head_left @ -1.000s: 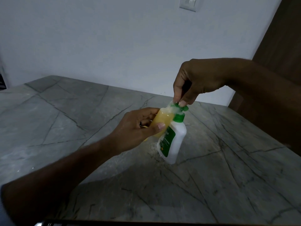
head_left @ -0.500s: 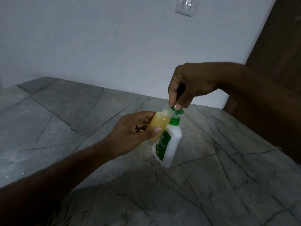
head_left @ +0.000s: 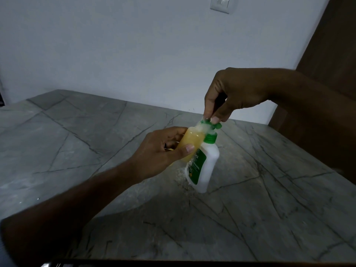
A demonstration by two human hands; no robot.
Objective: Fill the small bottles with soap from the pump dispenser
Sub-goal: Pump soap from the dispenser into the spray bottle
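From the head view, your left hand (head_left: 163, 149) grips the small bottle (head_left: 192, 143), thumb across its near side and fingers curled round the far side. The bottle is tilted, its neck leaning up and to the right, and it is largely full of yellow soap. Its mouth sits right under the green pump head (head_left: 211, 125), touching it or nearly so; glare and foam there make it hard to tell which.

Your right hand (head_left: 229, 95) comes down from above, fingers bunched and pointing downward, with thumb and fingertips (head_left: 214, 118) pinching or pressing the top of the pump head. The exact contact is blurred.

Below that grip, the dispenser (head_left: 207, 166) stands on the counter (head_left: 96, 132), just right of the small bottle and touching it along the side. It is white with a green collar and a green label, and it leans slightly to the left at the base as the wide lens shows it. Around its foot, on the side nearer your left hand, the grey veined stone shows a pale speckled patch (head_left: 181, 174), perhaps spilled soap.

Behind your right hand the wall (head_left: 115, 54) carries a switch plate (head_left: 221, 4) high up, and a brown door (head_left: 331, 45) stands to the right of your right forearm.
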